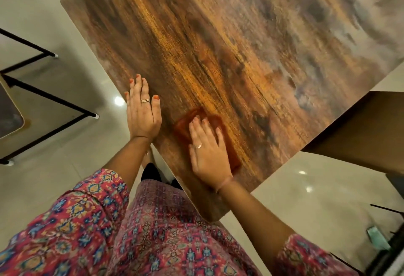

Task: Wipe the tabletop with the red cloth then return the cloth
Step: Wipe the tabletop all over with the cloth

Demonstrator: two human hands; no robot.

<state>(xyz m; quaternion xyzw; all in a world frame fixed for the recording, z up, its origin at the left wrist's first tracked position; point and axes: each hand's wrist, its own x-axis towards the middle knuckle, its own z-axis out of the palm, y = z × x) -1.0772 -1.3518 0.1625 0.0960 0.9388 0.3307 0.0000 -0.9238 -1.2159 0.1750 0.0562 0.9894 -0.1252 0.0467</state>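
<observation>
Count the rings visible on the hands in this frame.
2. One ring sits on a finger of the left hand, which rests flat at the table edge. The other ring is on the right hand, pressing the cloth. Thumbs and undersides are partly hidden.

This looks like a dining or café-type room, though a home is possible: a wood-grain laminate surface (pixel 218 46) with rounded corners stands on glossy pale floor tiles (pixel 54 166), and beyond its left edge sits a second table (pixel 13 114) on black metal legs.
</observation>
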